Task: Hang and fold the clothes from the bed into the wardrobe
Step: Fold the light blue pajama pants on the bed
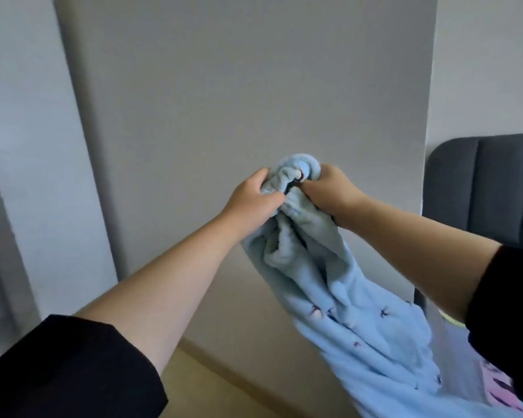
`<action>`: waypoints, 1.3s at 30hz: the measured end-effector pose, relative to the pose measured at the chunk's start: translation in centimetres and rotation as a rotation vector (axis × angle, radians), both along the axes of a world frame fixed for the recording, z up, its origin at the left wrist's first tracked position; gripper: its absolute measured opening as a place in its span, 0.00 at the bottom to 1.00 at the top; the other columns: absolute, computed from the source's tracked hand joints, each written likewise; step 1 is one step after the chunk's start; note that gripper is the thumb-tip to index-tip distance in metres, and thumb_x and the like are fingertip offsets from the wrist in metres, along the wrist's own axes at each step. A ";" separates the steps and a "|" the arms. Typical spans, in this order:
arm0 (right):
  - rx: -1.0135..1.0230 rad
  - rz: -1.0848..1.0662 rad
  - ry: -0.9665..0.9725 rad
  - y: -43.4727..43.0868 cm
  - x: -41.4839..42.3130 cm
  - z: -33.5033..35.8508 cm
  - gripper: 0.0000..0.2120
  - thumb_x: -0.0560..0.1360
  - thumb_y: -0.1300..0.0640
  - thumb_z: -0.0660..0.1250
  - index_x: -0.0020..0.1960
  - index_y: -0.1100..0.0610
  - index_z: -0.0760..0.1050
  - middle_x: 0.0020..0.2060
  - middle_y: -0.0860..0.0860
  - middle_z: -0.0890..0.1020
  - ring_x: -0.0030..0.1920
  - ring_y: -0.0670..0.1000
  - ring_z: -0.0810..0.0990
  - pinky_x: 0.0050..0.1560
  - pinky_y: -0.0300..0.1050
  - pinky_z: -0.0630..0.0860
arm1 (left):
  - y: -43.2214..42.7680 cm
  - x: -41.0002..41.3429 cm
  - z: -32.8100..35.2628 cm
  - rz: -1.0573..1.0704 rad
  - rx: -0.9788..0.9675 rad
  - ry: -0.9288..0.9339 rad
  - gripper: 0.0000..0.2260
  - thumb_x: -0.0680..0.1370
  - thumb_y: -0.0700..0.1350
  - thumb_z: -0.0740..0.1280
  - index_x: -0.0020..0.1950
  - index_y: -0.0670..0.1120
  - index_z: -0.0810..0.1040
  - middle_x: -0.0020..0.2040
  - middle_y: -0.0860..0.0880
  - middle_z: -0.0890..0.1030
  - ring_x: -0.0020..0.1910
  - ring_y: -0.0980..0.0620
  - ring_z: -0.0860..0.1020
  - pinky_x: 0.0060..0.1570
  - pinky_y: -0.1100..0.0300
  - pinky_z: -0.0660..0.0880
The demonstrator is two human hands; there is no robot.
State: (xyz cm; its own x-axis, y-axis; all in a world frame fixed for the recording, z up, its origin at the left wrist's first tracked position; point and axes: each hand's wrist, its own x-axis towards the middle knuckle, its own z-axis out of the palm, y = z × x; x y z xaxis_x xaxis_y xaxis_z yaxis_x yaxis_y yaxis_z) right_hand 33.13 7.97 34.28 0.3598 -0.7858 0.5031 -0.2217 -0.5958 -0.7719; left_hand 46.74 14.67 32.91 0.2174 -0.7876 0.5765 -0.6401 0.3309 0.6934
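Observation:
A fluffy light-blue garment with small dark and pink marks hangs from both my hands in front of a grey wardrobe panel. My left hand grips the bunched top of the garment from the left. My right hand grips the same bunch from the right, close beside the left hand. The cloth trails down to the lower right, where its end leaves the frame. Whether a hanger sits inside the bunch I cannot tell.
A dark grey padded headboard stands at the right behind the panel. A pink patterned cloth lies at the lower right under my right sleeve. A white wall or door is at the left, light wooden floor below.

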 end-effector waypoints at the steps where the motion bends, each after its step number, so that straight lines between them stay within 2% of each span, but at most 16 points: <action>1: -0.035 0.020 -0.017 0.7 1.6 1.4 0.08 0.76 0.60 0.62 0.48 0.63 0.79 0.41 0.56 0.82 0.38 0.49 0.77 0.36 0.41 0.73 | 1.0 1.1 1.7 0.068 -0.034 -0.038 0.15 0.65 0.49 0.61 0.49 0.45 0.76 0.36 0.54 0.78 0.35 0.56 0.74 0.35 0.62 0.70; 3: -0.109 0.053 -0.040 1.9 4.0 3.7 0.10 0.76 0.60 0.62 0.50 0.65 0.78 0.43 0.60 0.82 0.39 0.50 0.76 0.36 0.40 0.72 | 2.9 3.1 4.5 0.224 -0.099 -0.143 0.10 0.71 0.49 0.64 0.46 0.44 0.76 0.37 0.51 0.78 0.36 0.53 0.75 0.35 0.61 0.70; 5: -0.197 0.102 -0.022 3.0 5.6 4.9 0.09 0.75 0.61 0.63 0.50 0.66 0.78 0.41 0.57 0.81 0.38 0.48 0.74 0.32 0.35 0.69 | 4.7 4.8 6.7 0.347 -0.139 -0.233 0.04 0.73 0.44 0.64 0.40 0.45 0.75 0.33 0.51 0.77 0.34 0.51 0.74 0.35 0.60 0.70; 8: -0.367 0.130 0.155 3.7 6.6 5.0 0.12 0.72 0.65 0.63 0.55 0.60 0.73 0.45 0.52 0.78 0.43 0.50 0.74 0.38 0.38 0.66 | 7.4 6.9 8.8 0.455 -0.082 -0.479 0.09 0.69 0.34 0.63 0.31 0.45 0.70 0.29 0.50 0.71 0.32 0.48 0.69 0.31 0.59 0.65; 10: -0.446 0.066 0.272 3.8 6.8 4.8 0.17 0.70 0.67 0.61 0.58 0.57 0.69 0.46 0.52 0.76 0.46 0.53 0.74 0.41 0.41 0.66 | 8.7 7.7 9.4 0.517 0.004 -0.628 0.07 0.68 0.33 0.63 0.35 0.44 0.77 0.33 0.48 0.76 0.37 0.47 0.73 0.32 0.60 0.67; 13: -0.547 -0.071 0.277 4.3 6.6 4.9 0.16 0.68 0.66 0.61 0.54 0.55 0.68 0.46 0.55 0.78 0.45 0.58 0.75 0.42 0.46 0.71 | 9.5 8.2 9.8 0.572 0.064 -0.668 0.09 0.68 0.33 0.63 0.38 0.46 0.78 0.34 0.52 0.76 0.41 0.47 0.75 0.34 0.61 0.67; 15: -0.667 -0.153 0.326 4.6 6.6 5.0 0.12 0.68 0.66 0.61 0.49 0.54 0.67 0.47 0.57 0.77 0.44 0.59 0.76 0.39 0.46 0.68 | 9.8 8.8 10.3 0.622 0.064 -0.676 0.11 0.68 0.33 0.62 0.36 0.49 0.76 0.35 0.51 0.75 0.41 0.47 0.75 0.36 0.61 0.67; 18: -0.777 -0.267 0.615 4.6 6.7 4.6 0.09 0.72 0.61 0.63 0.52 0.55 0.70 0.53 0.56 0.74 0.54 0.60 0.75 0.43 0.48 0.69 | 10.6 9.9 11.4 0.789 0.060 -0.676 0.09 0.69 0.34 0.62 0.36 0.48 0.74 0.37 0.50 0.74 0.41 0.45 0.73 0.37 0.61 0.66; 21: -0.579 -0.351 0.931 3.6 6.5 4.1 0.16 0.74 0.58 0.62 0.61 0.56 0.72 0.60 0.56 0.72 0.62 0.58 0.73 0.53 0.50 0.73 | 12.1 11.8 11.7 0.985 0.083 -0.615 0.07 0.69 0.33 0.62 0.35 0.45 0.71 0.37 0.47 0.73 0.40 0.44 0.72 0.36 0.60 0.66; 25: -0.528 -0.404 0.772 2.7 7.4 4.2 0.12 0.73 0.63 0.61 0.56 0.60 0.74 0.56 0.58 0.76 0.56 0.61 0.77 0.45 0.49 0.71 | 14.8 15.2 11.1 1.113 0.069 -0.493 0.05 0.70 0.34 0.63 0.42 0.43 0.76 0.42 0.44 0.76 0.42 0.43 0.75 0.37 0.57 0.68; 28: -0.431 -0.414 0.602 2.6 9.1 5.4 0.05 0.71 0.64 0.62 0.47 0.59 0.72 0.48 0.59 0.79 0.47 0.62 0.77 0.41 0.47 0.71 | 16.3 16.8 11.8 1.162 -0.016 -0.436 0.07 0.69 0.32 0.61 0.39 0.43 0.75 0.40 0.44 0.75 0.40 0.42 0.74 0.37 0.57 0.68; 30: -0.342 -0.435 0.349 2.2 9.6 6.6 0.03 0.69 0.64 0.64 0.43 0.61 0.73 0.42 0.59 0.78 0.41 0.60 0.75 0.40 0.47 0.71 | 17.4 17.7 12.5 1.214 -0.114 -0.361 0.09 0.69 0.31 0.61 0.41 0.43 0.77 0.40 0.44 0.75 0.39 0.43 0.73 0.39 0.58 0.68; 32: -0.214 -0.405 0.035 1.6 9.7 7.6 0.05 0.69 0.62 0.65 0.43 0.62 0.75 0.39 0.59 0.78 0.40 0.60 0.76 0.40 0.46 0.71 | 18.2 18.4 12.5 1.209 -0.162 -0.327 0.10 0.70 0.31 0.61 0.42 0.43 0.77 0.41 0.43 0.76 0.40 0.43 0.73 0.39 0.58 0.68; 34: 0.001 -0.276 -0.150 1.7 10.4 7.7 0.04 0.71 0.63 0.66 0.44 0.64 0.76 0.39 0.59 0.78 0.41 0.58 0.78 0.41 0.49 0.76 | 17.8 18.5 11.5 1.048 0.103 -0.462 0.06 0.71 0.33 0.62 0.42 0.41 0.77 0.42 0.43 0.75 0.42 0.44 0.73 0.38 0.58 0.68; 36: 0.286 -0.035 -0.173 2.7 11.8 6.8 0.02 0.75 0.65 0.64 0.47 0.62 0.74 0.42 0.60 0.77 0.39 0.57 0.77 0.40 0.51 0.80 | 16.9 18.0 9.8 0.881 0.452 -0.514 0.05 0.73 0.34 0.61 0.39 0.40 0.74 0.39 0.44 0.73 0.39 0.46 0.72 0.33 0.60 0.68; 39: 0.548 0.254 -0.082 3.8 13.3 4.8 0.08 0.78 0.67 0.59 0.41 0.63 0.72 0.40 0.59 0.77 0.35 0.55 0.75 0.38 0.50 0.76 | 15.5 17.0 8.8 0.747 0.507 -0.430 0.08 0.72 0.30 0.58 0.36 0.38 0.73 0.34 0.43 0.69 0.35 0.47 0.70 0.32 0.60 0.69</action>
